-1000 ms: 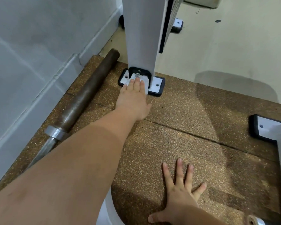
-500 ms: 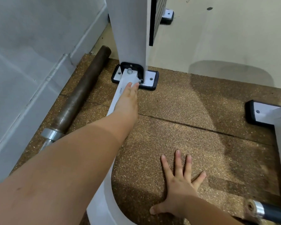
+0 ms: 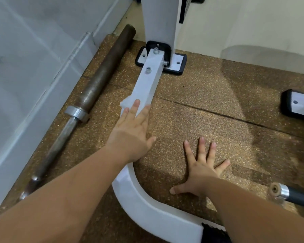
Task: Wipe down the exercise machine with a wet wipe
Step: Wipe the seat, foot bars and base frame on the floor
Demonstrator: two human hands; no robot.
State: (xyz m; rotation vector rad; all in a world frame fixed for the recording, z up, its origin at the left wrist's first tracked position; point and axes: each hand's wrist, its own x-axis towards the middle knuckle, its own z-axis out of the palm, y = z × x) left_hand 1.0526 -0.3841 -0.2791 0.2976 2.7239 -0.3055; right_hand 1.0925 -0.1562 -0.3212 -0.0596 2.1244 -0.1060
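Observation:
A white floor bar (image 3: 148, 83) of the exercise machine runs from a bolted foot plate (image 3: 176, 66) toward me and curves right near the bottom. The machine's white upright post (image 3: 159, 20) rises from that plate. My left hand (image 3: 132, 130) lies flat on the bar with straight fingers, pressing a white wet wipe (image 3: 127, 102) whose edge shows beyond the fingertips. My right hand (image 3: 200, 166) rests flat on the brown speckled rubber mat (image 3: 209, 95) with its fingers spread, holding nothing.
A rusty barbell (image 3: 95, 88) with a steel collar lies on the mat along the grey wall (image 3: 33, 58) at the left. Another white machine foot (image 3: 300, 106) sits at the right edge. A dark handle with a metal end (image 3: 286, 192) pokes in at the lower right.
My left hand has slid the wipe back along the bar toward me, away from the foot plate. The right hand has stayed flat on the mat.

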